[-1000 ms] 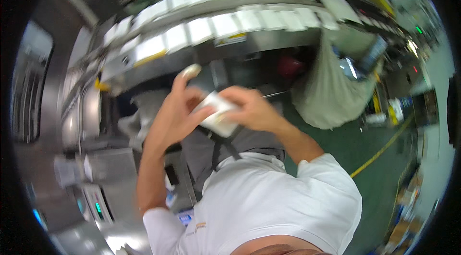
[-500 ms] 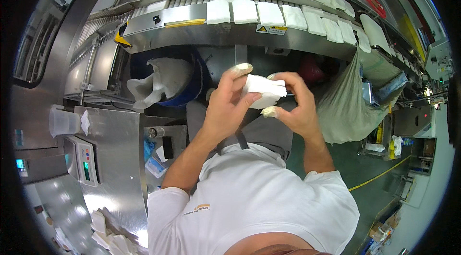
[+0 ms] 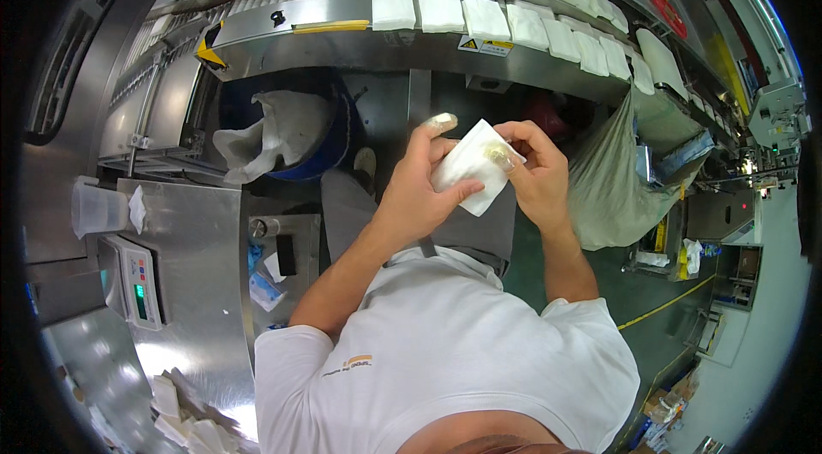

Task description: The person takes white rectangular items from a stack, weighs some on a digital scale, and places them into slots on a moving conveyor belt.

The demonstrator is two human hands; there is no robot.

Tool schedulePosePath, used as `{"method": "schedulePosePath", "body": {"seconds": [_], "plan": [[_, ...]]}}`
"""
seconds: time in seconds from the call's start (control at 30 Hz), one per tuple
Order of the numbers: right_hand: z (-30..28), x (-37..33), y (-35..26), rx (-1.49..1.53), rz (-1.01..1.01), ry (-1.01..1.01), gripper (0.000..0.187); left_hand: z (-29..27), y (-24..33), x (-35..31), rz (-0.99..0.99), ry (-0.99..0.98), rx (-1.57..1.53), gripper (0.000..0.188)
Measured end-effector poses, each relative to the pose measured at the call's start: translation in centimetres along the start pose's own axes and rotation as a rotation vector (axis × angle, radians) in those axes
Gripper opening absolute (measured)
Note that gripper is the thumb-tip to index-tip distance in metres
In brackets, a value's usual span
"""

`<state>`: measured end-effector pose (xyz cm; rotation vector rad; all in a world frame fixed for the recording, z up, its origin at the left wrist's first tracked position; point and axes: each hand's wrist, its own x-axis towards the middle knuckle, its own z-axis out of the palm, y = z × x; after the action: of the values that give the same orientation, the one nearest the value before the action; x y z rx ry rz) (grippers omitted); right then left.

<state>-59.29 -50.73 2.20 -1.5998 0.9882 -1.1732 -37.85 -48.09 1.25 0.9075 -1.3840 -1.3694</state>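
From afar, I see the bare left hand (image 3: 414,184) and bare right hand (image 3: 539,172) both pinching one white, rectangular folded pad (image 3: 470,165), held tilted above grey cloth trousers (image 3: 347,213), apart from the silver metal roller conveyor (image 3: 334,45).

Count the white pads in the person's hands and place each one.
1 visible: the white pad, between the left hand and the right hand. More may be hidden beneath it.
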Motion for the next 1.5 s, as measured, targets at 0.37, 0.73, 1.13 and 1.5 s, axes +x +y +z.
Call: {"method": "schedulePosePath", "body": {"seconds": [0.37, 0.73, 1.13, 1.5], "plan": [[-1.0, -1.9, -2.0, 0.199, 0.092, -0.178, 0.039, -3.0, 2.5, 1.6, -0.292, -0.402, -0.366, 0.064], [-0.3, -4.1, 0.5, 0.207, 0.206, 0.139, 0.036, 0.5, 0.4, 0.7, -0.160, -0.071, -0.020, 0.081], [-0.7, -4.1, 0.9, -0.166, 0.198, 0.143, 0.026, 0.7, -0.3, 1.7, -0.263, -0.095, -0.234, 0.076], [-0.3, -3.1, 3.3, 0.241, 0.339, 0.188, 0.025, 1.9, -2.6, 2.0, -0.205, 0.046, -0.233, 0.059]]}}
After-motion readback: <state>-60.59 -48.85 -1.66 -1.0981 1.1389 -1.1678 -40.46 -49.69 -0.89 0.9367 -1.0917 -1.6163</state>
